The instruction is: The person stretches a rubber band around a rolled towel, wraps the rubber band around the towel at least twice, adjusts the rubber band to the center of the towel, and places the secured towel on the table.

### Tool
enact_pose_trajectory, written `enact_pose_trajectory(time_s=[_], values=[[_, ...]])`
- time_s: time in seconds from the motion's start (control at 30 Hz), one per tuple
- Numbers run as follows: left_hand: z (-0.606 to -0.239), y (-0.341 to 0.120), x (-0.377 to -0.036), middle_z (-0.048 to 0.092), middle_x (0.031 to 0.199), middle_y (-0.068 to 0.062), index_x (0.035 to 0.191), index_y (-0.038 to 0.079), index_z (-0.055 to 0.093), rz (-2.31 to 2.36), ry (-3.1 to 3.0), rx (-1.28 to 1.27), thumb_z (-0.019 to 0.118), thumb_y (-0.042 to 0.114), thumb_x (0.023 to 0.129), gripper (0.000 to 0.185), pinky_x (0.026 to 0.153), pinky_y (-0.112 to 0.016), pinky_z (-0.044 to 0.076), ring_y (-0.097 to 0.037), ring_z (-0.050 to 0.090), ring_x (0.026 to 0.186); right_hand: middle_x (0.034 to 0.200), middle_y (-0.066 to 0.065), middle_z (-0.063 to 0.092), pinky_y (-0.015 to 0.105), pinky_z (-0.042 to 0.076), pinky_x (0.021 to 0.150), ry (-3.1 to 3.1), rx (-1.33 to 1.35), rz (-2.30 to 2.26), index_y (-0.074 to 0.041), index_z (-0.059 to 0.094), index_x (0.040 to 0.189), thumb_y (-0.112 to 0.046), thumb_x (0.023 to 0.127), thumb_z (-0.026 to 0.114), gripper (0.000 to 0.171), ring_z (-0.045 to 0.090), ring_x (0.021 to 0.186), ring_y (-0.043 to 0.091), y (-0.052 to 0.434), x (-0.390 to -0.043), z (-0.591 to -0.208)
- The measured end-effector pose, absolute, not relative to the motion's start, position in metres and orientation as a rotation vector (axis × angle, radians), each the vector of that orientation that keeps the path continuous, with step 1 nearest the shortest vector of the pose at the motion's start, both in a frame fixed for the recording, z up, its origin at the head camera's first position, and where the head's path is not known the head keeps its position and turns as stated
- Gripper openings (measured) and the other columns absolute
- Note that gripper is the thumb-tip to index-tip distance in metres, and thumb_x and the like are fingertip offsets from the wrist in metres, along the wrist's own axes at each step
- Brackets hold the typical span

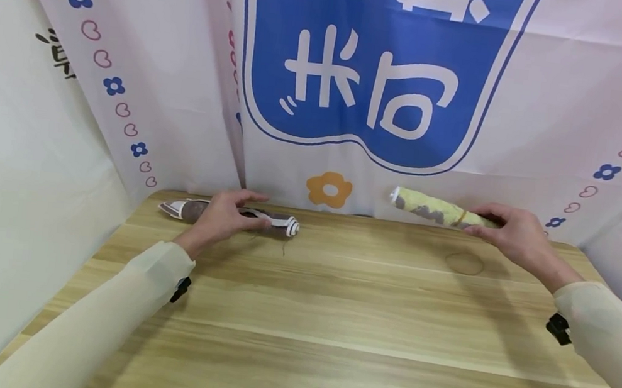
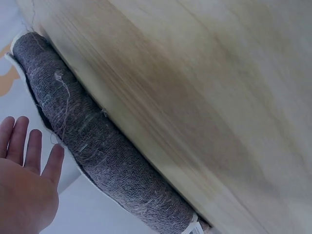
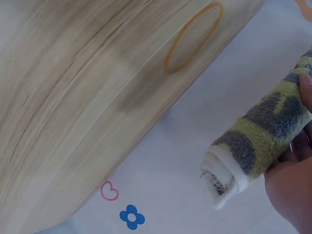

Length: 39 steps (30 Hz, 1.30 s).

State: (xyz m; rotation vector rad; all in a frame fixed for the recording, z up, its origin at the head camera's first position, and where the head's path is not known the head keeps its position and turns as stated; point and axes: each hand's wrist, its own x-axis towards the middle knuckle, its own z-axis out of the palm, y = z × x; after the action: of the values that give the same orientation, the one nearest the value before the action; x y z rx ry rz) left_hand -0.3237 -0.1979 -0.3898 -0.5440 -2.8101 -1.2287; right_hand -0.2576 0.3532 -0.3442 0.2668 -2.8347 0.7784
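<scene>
A grey-brown rolled towel with white edges lies along the far edge of the wooden table. My left hand is over its middle, thumb and fingers spread apart. In the left wrist view, straight fingers lie alongside the fuzzy roll, and a loose thread hangs on it. On the right, my right hand grips one end of a yellow and grey rolled towel, raised above the table's far edge. A thin band circles this roll near the fingers. Its white hemmed end shows in the right wrist view.
A loose rubber band rests on the table, below the raised roll. Right behind the table hangs a white printed cloth with a blue panel and flowers. White cloth also flanks both sides.
</scene>
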Motion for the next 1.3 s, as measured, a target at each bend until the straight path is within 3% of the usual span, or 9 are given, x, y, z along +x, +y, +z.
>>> enact_pose_trajectory(time_s=[0.43,0.8,1.3], values=[[-0.394,-0.190,-0.332,0.068,0.138,-0.014,0.136,0.008,0.072,-1.043,-2.836,-0.684,0.093,0.031,0.084,0.062,0.110,-0.053,0.046,-0.036,0.060,0.131,0.129,0.031,0.067,0.061,0.047,0.091,-2.831,0.268,0.718,0.002,0.072,0.126,-0.022,0.095,0.084,0.041,0.062,0.112,0.047,0.376,-0.270,-0.359],[-0.398,-0.188,-0.335,0.071,0.135,-0.011,0.134,0.008,0.073,-0.976,-2.857,-0.722,0.095,0.030,0.082,0.061,0.111,-0.051,0.046,-0.034,0.060,0.132,0.125,0.032,0.068,0.060,0.048,0.087,-2.852,0.282,0.677,0.004,0.073,0.123,-0.014,0.094,0.083,0.036,0.062,0.104,0.045,0.388,-0.279,-0.371],[-0.401,-0.183,-0.342,0.074,0.130,-0.008,0.130,0.011,0.077,-0.873,-2.855,-0.779,0.095,0.029,0.081,0.055,0.106,-0.050,0.050,-0.032,0.065,0.125,0.127,0.035,0.066,0.070,0.044,0.096,-2.848,0.310,0.654,0.005,0.073,0.122,-0.012,0.095,0.081,0.033,0.060,0.114,0.056,0.408,-0.285,-0.384]])
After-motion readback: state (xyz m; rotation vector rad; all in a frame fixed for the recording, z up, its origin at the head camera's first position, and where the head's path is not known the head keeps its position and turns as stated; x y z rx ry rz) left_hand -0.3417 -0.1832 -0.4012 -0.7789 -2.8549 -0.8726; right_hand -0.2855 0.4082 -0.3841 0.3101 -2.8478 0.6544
